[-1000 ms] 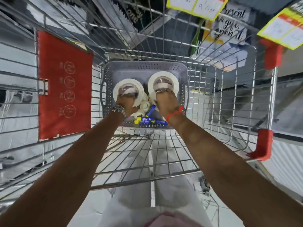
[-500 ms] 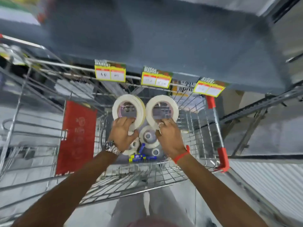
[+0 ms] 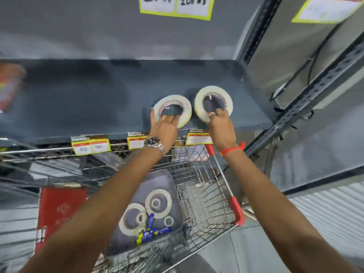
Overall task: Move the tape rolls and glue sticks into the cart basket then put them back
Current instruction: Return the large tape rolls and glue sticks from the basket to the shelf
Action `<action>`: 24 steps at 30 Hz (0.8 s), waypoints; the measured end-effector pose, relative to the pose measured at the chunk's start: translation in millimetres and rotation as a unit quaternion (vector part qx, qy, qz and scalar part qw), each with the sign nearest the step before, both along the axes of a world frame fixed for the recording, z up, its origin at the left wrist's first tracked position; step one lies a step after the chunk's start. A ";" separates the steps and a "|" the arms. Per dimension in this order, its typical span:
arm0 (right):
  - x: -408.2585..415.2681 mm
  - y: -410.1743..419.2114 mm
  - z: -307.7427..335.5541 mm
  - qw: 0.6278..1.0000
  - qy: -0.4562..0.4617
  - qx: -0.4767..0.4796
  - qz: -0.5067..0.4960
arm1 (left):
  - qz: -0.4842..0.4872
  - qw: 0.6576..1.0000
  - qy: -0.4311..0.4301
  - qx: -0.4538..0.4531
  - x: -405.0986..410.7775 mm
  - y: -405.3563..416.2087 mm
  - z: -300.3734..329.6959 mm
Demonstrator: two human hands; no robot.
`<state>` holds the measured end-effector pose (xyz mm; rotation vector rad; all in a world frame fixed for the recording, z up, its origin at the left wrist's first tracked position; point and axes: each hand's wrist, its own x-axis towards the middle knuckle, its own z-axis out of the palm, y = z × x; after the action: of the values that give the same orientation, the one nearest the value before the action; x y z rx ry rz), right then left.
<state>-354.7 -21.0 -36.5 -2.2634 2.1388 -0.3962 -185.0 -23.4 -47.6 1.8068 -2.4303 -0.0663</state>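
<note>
- Head view: both arms reach out; left hand grips one tape roll, right hand grips another roll, over the shelf.
- Whether the rolls touch the shelf is unclear; glue sticks lie blurred in the basket.

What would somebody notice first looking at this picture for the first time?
Two big white tape rolls, one in the left hand and one in the right hand, held side by side over the dark grey shelf. Below them sits the wire cart, where a grey basket holds more tape rolls and blue glue sticks.
</note>
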 end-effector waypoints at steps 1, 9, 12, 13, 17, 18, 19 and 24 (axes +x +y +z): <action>-2.8 -5.8 -1.3 1.000 0.012 0.016 0.004 | -0.001 1.000 -0.014 0.005 -5.1 -7.1 -2.3; -8.6 -28.6 -19.5 0.996 0.004 0.085 0.004 | -0.018 0.999 -0.026 0.016 -17.4 -36.1 -12.6; -5.2 -25.5 -23.1 0.998 -0.002 0.056 -0.004 | -0.016 1.000 0.011 0.017 -13.7 -34.2 -14.4; -2.1 -20.8 -25.6 1.000 -0.013 0.023 0.001 | -0.011 1.000 0.022 0.012 -12.5 -30.8 -14.3; 27.7 19.0 -49.4 0.989 -0.114 -0.083 0.050 | 0.036 0.984 0.117 -0.128 3.3 8.1 -27.8; 36.4 32.6 -62.0 0.987 -0.119 -0.078 0.072 | 0.050 0.969 0.156 -0.183 12.0 23.4 -39.7; 44.6 45.7 -76.2 0.987 -0.119 -0.058 0.094 | 0.068 0.955 0.193 -0.216 21.7 40.5 -53.1; 86.0 95.4 -176.2 0.955 -0.065 0.213 0.198 | 0.139 0.970 0.187 -0.072 77.9 126.9 -154.4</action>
<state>-268.7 74.4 -212.7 -2.2490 1.4746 -0.0593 -107.1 103.5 -201.9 1.8528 -1.8662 -0.1834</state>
